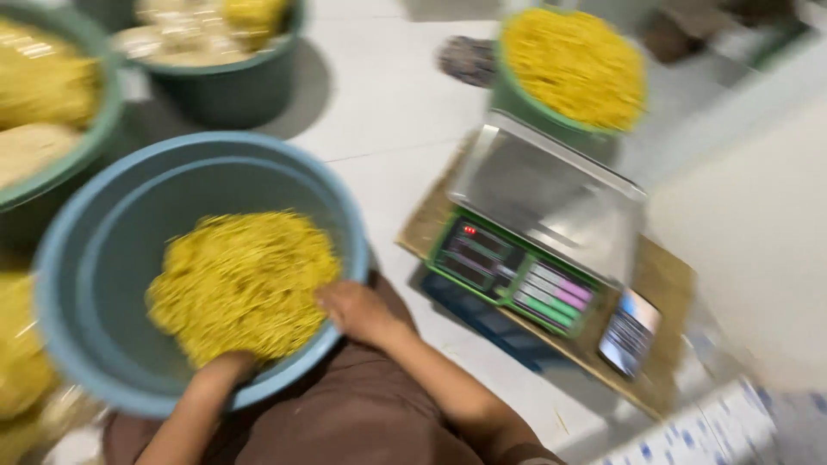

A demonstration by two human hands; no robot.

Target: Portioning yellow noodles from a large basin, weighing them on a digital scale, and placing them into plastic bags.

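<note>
A large blue-grey tub sits in front of me, tilted toward my lap, with a heap of yellow noodles in its near half. My right hand rests on the tub's near rim at the right edge of the noodle heap, fingers curled into the strands. My left hand reaches under the near side of the heap, fingers buried and hidden by noodles. The picture is motion-blurred.
A digital scale with a steel pan stands on a wooden board to the right, a phone beside it. Behind it is a green tub of yellow noodles. More tubs stand at the top left on the white tiled floor.
</note>
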